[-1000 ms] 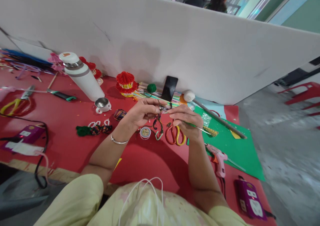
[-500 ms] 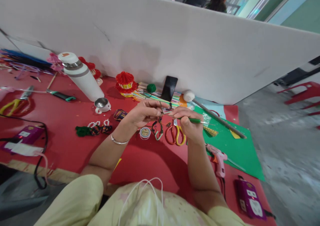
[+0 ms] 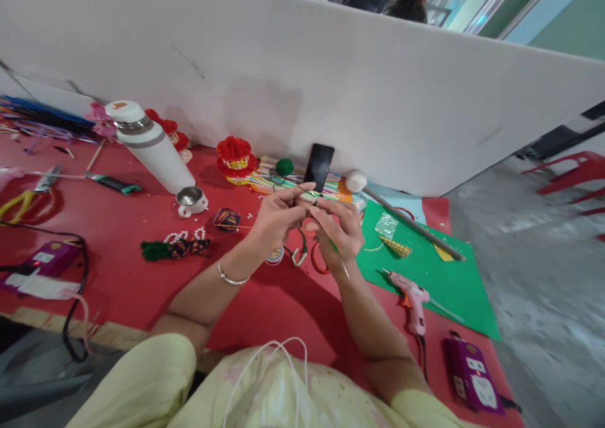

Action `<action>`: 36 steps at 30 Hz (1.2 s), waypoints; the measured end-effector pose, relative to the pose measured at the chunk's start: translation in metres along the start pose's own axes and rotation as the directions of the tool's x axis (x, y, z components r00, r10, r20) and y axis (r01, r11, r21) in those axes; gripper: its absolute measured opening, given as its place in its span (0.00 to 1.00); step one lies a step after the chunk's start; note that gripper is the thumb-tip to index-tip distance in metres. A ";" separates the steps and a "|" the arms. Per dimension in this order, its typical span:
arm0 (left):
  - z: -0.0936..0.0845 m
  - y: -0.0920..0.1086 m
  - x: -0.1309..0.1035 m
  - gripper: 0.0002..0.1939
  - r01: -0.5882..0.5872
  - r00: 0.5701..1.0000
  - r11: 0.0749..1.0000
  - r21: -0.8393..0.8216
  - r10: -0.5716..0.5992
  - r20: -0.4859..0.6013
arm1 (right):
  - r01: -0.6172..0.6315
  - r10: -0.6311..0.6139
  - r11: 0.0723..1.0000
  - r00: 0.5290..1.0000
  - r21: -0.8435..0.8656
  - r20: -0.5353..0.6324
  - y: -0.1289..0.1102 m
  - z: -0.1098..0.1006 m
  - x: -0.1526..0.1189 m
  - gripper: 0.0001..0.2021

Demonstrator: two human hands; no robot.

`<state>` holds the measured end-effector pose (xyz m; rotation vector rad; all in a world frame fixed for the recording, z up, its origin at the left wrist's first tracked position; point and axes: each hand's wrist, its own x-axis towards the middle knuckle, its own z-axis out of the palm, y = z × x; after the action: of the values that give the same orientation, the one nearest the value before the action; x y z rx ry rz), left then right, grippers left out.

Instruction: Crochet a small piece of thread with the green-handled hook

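Observation:
My left hand (image 3: 278,217) and my right hand (image 3: 341,226) meet fingertip to fingertip above the red table (image 3: 278,321). Between the pinched fingers of my left hand is a small dark strand of yarn (image 3: 314,195), mostly hidden. My right hand has its fingers curled round a thin crochet hook with a green handle (image 3: 333,246); its metal end sticks out below the palm. A multicoloured yarn ball (image 3: 227,219) lies left of my hands, its thread running toward them. Partly covered below them are a thread spool (image 3: 275,256) and red-handled scissors (image 3: 317,259).
A white bottle (image 3: 155,154) and small cup (image 3: 191,200) stand at the left. Pliers (image 3: 35,198) lie farther left. Behind are a phone (image 3: 319,166) and green yarn ball (image 3: 284,166). A pink glue gun (image 3: 413,299) and purple power strip (image 3: 474,374) lie right.
My right hand has turned and moved left and inward, so the green handle now points down toward the wrist. My left hand has shifted slightly right and up.

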<state>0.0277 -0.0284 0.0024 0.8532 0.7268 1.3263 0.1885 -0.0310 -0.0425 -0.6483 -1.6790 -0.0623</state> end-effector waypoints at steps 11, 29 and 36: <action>-0.018 0.020 0.011 0.20 0.266 0.942 0.963 -0.032 -0.253 0.223 | -0.266 0.169 0.853 0.955 0.449 0.244 0.010 -0.013 0.018 0.11; -0.030 0.030 0.013 0.18 0.260 0.921 0.959 0.112 -0.281 0.271 | -0.266 0.056 0.847 0.906 0.460 0.420 0.011 -0.041 0.035 0.11; -0.028 0.023 0.011 0.14 0.247 0.916 0.962 0.114 -0.270 0.296 | -0.387 0.147 0.705 0.899 0.594 0.412 0.012 -0.027 0.022 0.10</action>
<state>-0.0061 -0.0138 0.0078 0.9626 0.6195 0.9070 0.2159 -0.0231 -0.0195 -0.3502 -1.7478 0.8867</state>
